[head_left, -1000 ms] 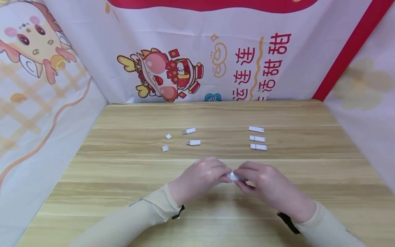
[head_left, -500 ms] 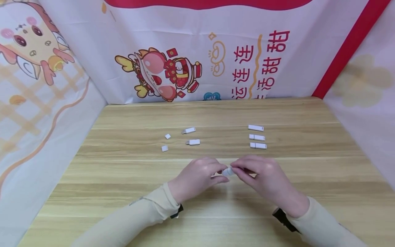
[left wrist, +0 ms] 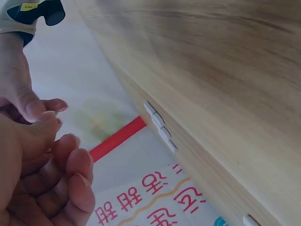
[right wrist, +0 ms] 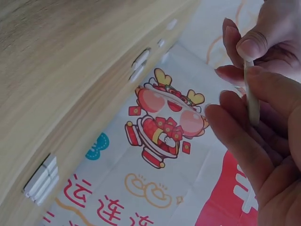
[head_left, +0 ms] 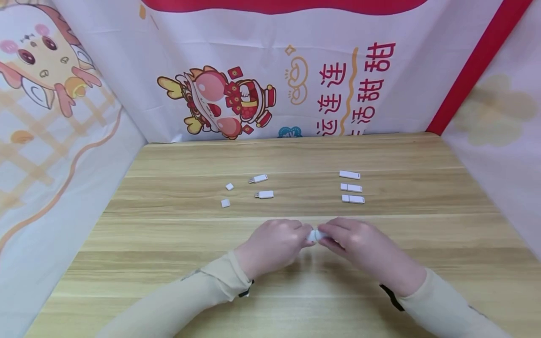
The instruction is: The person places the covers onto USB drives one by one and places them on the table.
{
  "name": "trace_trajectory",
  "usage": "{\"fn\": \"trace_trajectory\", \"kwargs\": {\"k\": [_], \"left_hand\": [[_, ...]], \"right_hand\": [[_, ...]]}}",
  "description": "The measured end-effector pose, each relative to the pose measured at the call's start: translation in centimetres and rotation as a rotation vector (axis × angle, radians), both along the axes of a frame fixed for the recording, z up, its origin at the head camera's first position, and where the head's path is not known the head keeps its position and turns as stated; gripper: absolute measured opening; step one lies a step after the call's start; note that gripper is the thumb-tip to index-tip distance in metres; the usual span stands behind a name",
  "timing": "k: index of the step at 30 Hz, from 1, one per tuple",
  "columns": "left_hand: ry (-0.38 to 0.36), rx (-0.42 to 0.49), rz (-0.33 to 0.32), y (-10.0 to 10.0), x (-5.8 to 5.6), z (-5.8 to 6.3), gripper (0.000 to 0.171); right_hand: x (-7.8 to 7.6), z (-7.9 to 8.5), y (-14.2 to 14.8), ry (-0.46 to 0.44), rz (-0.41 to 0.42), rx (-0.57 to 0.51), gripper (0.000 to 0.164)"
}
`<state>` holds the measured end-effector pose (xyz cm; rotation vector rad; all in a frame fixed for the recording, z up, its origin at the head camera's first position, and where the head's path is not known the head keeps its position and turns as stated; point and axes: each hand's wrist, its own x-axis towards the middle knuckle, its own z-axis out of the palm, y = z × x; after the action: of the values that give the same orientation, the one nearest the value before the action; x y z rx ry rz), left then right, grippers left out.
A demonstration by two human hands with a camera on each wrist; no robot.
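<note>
Above the table's middle, both hands hold one white USB stick point(head_left: 313, 235) between them. My left hand point(head_left: 276, 241) pinches its left end, and my right hand point(head_left: 359, 244) grips its right end. A seam crosses the visible middle of the stick in the head view. The right wrist view shows the stick point(right wrist: 253, 103) edge-on, with the left thumb point(right wrist: 252, 46) at its upper end. Fingers cover both ends, and in the left wrist view the left hand point(left wrist: 44, 174) hides nearly all of it.
Two uncapped USB sticks point(head_left: 264, 194) lie on the wooden table point(head_left: 190, 234), left of centre, metal plugs pointing left. Beside them are two small white caps point(head_left: 226, 203). Three closed USB sticks point(head_left: 352, 199) form a column at the right. A printed cloth point(head_left: 253, 37) hangs behind.
Half a second ago the left thumb and fingers were spread around the stick's end; now they pinch it. The right hand has shifted slightly. The sticks and caps on the table have not moved.
</note>
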<state>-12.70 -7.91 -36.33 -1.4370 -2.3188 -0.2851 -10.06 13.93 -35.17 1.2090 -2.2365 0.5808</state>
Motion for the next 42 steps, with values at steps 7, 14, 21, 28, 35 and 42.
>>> {"fn": "trace_trajectory", "kwargs": {"k": [7,14,21,28,35,42], "left_hand": [[-0.022,-0.071,-0.006,0.9,-0.1,0.6,0.02],[0.002,-0.114,-0.018,1.5,0.0,0.8,0.017],[-0.158,-0.151,0.038,3.2,-0.9,0.0,0.021],[-0.311,-0.14,0.066,6.1,-3.6,-0.6,0.016],[-0.463,-0.157,0.074,9.0,-6.1,-1.8,0.008],[-0.48,-0.225,0.133,11.2,-8.6,-2.7,0.005]], "right_hand": [[0.2,0.3,0.2,0.108,-0.001,0.088,0.048],[0.3,0.3,0.7,0.096,0.016,0.105,0.048],[-0.5,-0.5,2.1,0.044,-0.047,0.122,0.024],[-2.1,-1.0,4.2,-0.138,-0.203,0.217,0.015],[-4.0,-2.4,6.2,-0.293,-0.245,0.257,0.015],[-6.3,-4.0,7.7,-0.471,-0.282,0.236,0.009]]}}
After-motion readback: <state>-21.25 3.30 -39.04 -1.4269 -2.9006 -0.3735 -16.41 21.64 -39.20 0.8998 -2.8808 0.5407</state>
